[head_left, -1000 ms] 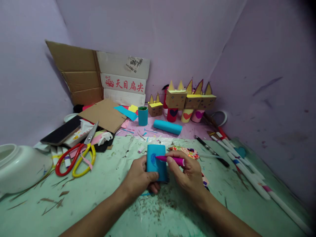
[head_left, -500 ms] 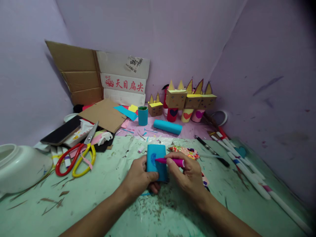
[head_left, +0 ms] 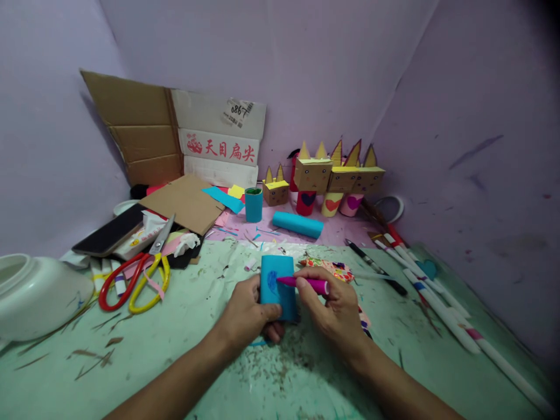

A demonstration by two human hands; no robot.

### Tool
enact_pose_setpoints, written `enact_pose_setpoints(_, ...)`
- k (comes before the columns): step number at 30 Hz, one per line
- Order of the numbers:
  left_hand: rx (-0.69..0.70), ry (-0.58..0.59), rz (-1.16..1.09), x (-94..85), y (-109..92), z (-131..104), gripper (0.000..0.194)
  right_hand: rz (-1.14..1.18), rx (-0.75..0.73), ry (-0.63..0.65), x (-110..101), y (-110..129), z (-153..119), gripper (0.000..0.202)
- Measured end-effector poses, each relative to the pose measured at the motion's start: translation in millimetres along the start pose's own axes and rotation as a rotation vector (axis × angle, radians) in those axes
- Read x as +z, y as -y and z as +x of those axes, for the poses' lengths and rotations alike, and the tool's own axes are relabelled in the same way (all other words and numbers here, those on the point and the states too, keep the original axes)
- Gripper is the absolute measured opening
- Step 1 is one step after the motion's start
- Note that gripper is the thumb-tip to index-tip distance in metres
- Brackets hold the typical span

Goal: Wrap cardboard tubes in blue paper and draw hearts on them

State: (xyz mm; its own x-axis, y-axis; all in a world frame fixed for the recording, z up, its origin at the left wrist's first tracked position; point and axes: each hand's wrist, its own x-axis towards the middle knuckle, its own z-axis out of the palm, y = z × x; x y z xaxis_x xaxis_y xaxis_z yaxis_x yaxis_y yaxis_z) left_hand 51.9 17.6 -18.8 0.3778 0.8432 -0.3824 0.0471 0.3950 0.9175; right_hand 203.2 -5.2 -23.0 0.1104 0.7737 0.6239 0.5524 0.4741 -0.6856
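Note:
A blue paper-covered tube [head_left: 284,300], somewhat flattened, is held upright by my left hand [head_left: 247,309], the thumb across its lower front and fingers behind. On its front shows a darker blue scribbled patch [head_left: 272,282]. My right hand [head_left: 335,303] pinches a magenta marker [head_left: 312,284], whose tip meets the tube at the right edge of that patch. Just beyond my right hand lies a flower-patterned piece [head_left: 330,268], partly covered by the fingers. Further back are a blue cup-like tube [head_left: 254,205] and a blue roll [head_left: 297,224] on its side.
Red-and-yellow-handled scissors [head_left: 149,262] lie at left near a white bowl [head_left: 39,297]. Cardboard sheets [head_left: 184,204] stand and lie behind. Cat-eared cardboard heads [head_left: 312,175] on heart-marked tubes stand at the back. Several white markers [head_left: 441,315] and a black pen [head_left: 376,268] lie at right.
The marker tip has shifted very slightly to the right on the tube, with my right hand. My left hand and the tube stay nearly where they were.

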Motion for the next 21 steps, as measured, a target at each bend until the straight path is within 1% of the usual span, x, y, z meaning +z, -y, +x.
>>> enact_pose_setpoints(6, 0.007, 0.001, -0.008, -0.4, 1.5, -0.7, 0.035, 0.039, -0.026, 0.076, 0.3, 0.0, -0.4, 0.011)
enact_pose_setpoints(11, 0.016, 0.009, -0.022, -1.0, 2.4, -1.0, 0.036, 0.023, -0.005, 0.02, -0.4, -0.1, -0.2, 0.011)
enact_pose_setpoints(16, 0.016, 0.003, -0.003, -0.4, 2.6, 0.0, 0.031, 0.019, -0.039, 0.08, -2.1, 2.3, 0.0, 0.012)
enact_pose_setpoints(21, 0.009, -0.002, 0.001, -0.9, 1.7, 0.8, 0.032, 0.044, -0.044, 0.067, -1.0, 2.6, -1.3, 0.009)
